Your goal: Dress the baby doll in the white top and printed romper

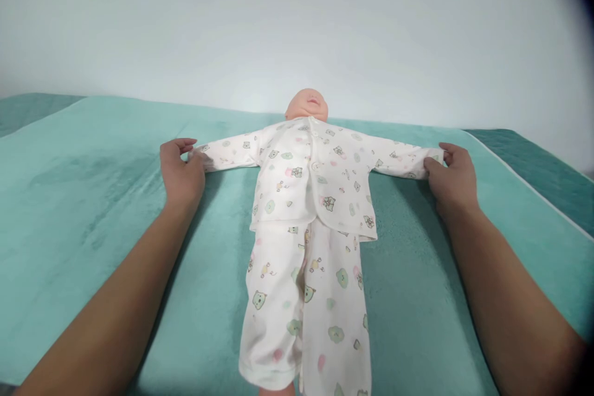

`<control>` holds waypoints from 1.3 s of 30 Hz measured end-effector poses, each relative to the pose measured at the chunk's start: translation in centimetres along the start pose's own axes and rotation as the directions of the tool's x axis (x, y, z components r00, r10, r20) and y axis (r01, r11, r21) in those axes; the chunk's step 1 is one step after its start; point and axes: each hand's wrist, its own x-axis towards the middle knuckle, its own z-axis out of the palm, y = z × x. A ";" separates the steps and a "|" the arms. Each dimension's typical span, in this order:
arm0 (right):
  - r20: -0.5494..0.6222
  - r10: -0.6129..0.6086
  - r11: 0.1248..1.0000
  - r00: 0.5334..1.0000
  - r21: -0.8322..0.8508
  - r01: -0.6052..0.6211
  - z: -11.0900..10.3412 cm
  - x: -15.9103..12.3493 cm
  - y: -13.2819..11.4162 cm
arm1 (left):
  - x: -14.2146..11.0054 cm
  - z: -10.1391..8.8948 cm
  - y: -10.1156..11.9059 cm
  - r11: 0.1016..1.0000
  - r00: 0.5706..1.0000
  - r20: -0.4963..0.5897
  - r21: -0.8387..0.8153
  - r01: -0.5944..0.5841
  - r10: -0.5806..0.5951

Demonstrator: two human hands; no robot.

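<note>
A baby doll [307, 104] lies on its back with its head at the far end and both arms stretched out sideways. It wears a white long-sleeved jacket [341, 182] with small animal prints, closed down the front, and matching trousers [336, 303]. At the end of the sleeve on the left, my left hand [183, 173] is closed on the cuff, its fingertips partly curled. My right hand [453, 176] pinches the opposite cuff between thumb and fingers. The doll's hands are hidden by sleeves and fingers. Below one trouser leg, a bit of foot [277, 391] shows.
A soft turquoise mat [102, 247] lies under the doll, with a white edging on the right. Darker green quilted cover [538, 154] shows past its edges. A plain pale wall [232, 25] rises behind the doll's head.
</note>
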 end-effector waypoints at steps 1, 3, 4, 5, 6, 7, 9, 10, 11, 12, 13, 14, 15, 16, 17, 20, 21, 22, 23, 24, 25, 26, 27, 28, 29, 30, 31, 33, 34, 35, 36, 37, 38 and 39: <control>0.015 0.031 0.999 0.999 0.032 -0.032 0.1 0.0 0.0 | 0.0 0.0 0.0 1.000 1.000 -0.012 -0.015 -0.002 0.002; 0.045 0.100 0.989 0.994 0.109 -0.105 0.2 0.0 -0.3 | 0.1 0.1 -0.1 0.998 1.000 -0.024 -0.065 -0.001 -0.001; 0.055 0.107 0.983 0.993 0.142 -0.114 0.2 0.0 -0.5 | 0.1 0.1 -0.1 0.995 1.000 -0.024 -0.099 0.011 -0.013; 0.059 0.111 0.977 0.992 0.178 -0.120 0.2 -0.1 -0.6 | 0.2 0.1 -0.2 0.990 0.999 -0.019 -0.134 0.031 -0.034; 0.060 0.116 0.968 0.991 0.218 -0.126 0.3 -0.1 -0.8 | 0.3 0.2 -0.3 0.984 0.998 -0.015 -0.170 0.061 -0.064; 0.058 0.122 0.957 0.991 0.259 -0.133 0.2 -0.1 -0.9 | 0.4 0.2 -0.4 0.975 0.995 -0.013 -0.203 0.095 -0.100; 0.045 0.141 0.929 0.989 0.340 -0.148 0.1 -0.1 -1.2 | 0.7 0.2 -0.6 0.952 0.985 -0.020 -0.261 0.162 -0.173; 0.038 0.152 0.912 0.988 0.379 -0.155 0.1 -0.1 -1.2 | 0.8 0.2 -0.7 0.940 0.979 -0.025 -0.287 0.186 -0.202; 0.033 0.163 0.895 0.986 0.416 -0.162 0.0 -0.1 -1.3 | 1.0 0.1 -0.8 0.927 0.974 -0.028 -0.314 0.203 -0.223; 0.030 0.175 0.877 0.984 0.450 -0.169 0.0 0.0 -1.3 | 1.1 0.1 -0.8 0.915 0.971 -0.030 -0.344 0.213 -0.237; 0.027 0.186 0.860 0.982 0.478 -0.176 -0.1 0.0 -1.4 | 1.2 0.1 -0.8 0.901 0.970 -0.033 -0.377 0.212 -0.243; 0.025 0.194 0.847 0.981 0.499 -0.180 -0.1 0.0 -1.4 | 1.3 0.0 -0.8 0.889 0.970 -0.038 -0.410 0.205 -0.242; 0.024 0.197 0.839 0.980 0.514 -0.181 -0.1 0.0 -1.4 | 1.3 0.0 -0.7 0.879 0.970 -0.045 -0.434 0.195 -0.237; 0.024 0.196 0.833 0.980 0.523 -0.180 -0.1 0.1 -1.3 | 1.3 -0.1 -0.7 0.876 0.971 -0.052 -0.445 0.185 -0.232; 0.024 0.193 0.832 0.981 0.527 -0.176 -0.1 0.1 -1.2 | 1.3 -0.1 -0.6 0.880 0.972 -0.058 -0.441 0.180 -0.227; 0.036 0.161 0.856 0.986 0.492 -0.158 0.0 0.2 -0.7 | 1.3 -0.1 -0.5 0.903 0.974 -0.058 -0.392 0.179 -0.218; 0.043 0.149 0.871 0.988 0.467 -0.151 0.0 0.3 -0.4 | 1.3 -0.1 -0.5 0.904 0.974 -0.063 -0.390 0.176 -0.217; 0.048 0.137 0.885 0.989 0.442 -0.144 0.0 0.3 -0.2 | 1.3 -0.1 -0.5 0.900 0.974 -0.076 -0.402 0.168 -0.216; 0.052 0.126 0.896 0.991 0.422 -0.136 0.0 0.4 0.1 | 1.3 -0.1 -0.5 0.894 0.972 -0.095 -0.419 0.157 -0.215; 0.053 0.114 0.905 0.992 0.407 -0.126 0.0 0.5 0.4 | 1.3 -0.2 -0.5 0.890 0.970 -0.117 -0.433 0.143 -0.213; 0.052 0.102 0.911 0.993 0.397 -0.114 0.0 0.6 0.7 | 1.4 -0.2 -0.6 0.889 0.968 -0.136 -0.438 0.130 -0.209; 0.049 0.088 0.917 0.995 0.386 -0.100 0.0 0.7 0.9 | 1.4 -0.2 -0.6 0.894 0.968 -0.150 -0.432 0.119 -0.202; 0.047 0.076 0.923 0.996 0.375 -0.088 0.0 0.8 1.1 | 1.4 -0.2 -0.6 0.902 0.968 -0.156 -0.417 0.114 -0.194; 0.045 0.066 0.929 0.997 0.362 -0.078 0.0 0.8 1.2 | 1.4 -0.2 -0.6 0.908 0.970 -0.151 -0.402 0.115 -0.190; 0.040 0.061 0.936 0.997 0.345 -0.071 0.0 0.8 1.2 | 1.4 -0.2 -0.7 0.912 0.973 -0.137 -0.393 0.121 -0.188; 0.035 0.059 0.943 0.998 0.327 -0.068 0.0 0.8 1.1 | 1.4 -0.1 -0.7 0.911 0.975 -0.121 -0.393 0.126 -0.186; 0.027 0.066 0.948 0.997 0.311 -0.071 0.1 0.7 0.9 | 1.4 -0.1 -0.7 0.907 0.977 -0.106 -0.401 0.127 -0.184; 0.008 0.109 0.945 0.994 0.309 -0.106 0.1 0.5 0.4 | 1.3 0.0 -0.7 0.892 0.981 -0.083 -0.434 0.123 -0.175; -0.001 0.143 0.935 0.990 0.328 -0.135 0.1 0.5 0.1 | 1.3 0.1 -0.7 0.884 0.982 -0.078 -0.453 0.117 -0.170; -0.010 0.180 0.920 0.984 0.357 -0.165 0.2 0.4 -0.3 | 1.2 0.1 -0.7 0.876 0.983 -0.076 -0.470 0.110 -0.165; -0.020 0.214 0.903 0.977 0.387 -0.190 0.2 0.3 -0.7 | 1.1 0.1 -0.6 0.867 0.984 -0.075 -0.487 0.104 -0.161; -0.032 0.239 0.889 0.971 0.410 -0.205 0.2 0.2 -1.0 | 1.1 0.2 -0.5 0.859 0.985 -0.074 -0.502 0.100 -0.158; -0.044 0.253 0.881 0.966 0.423 -0.212 0.3 0.1 -1.3 | 1.0 0.2 -0.4 0.855 0.985 -0.076 -0.510 0.094 -0.153; -0.059 0.261 0.879 0.963 0.428 -0.212 0.3 0.1 -1.4 | 1.0 0.1 -0.3 0.855 0.986 -0.085 -0.511 0.083 -0.146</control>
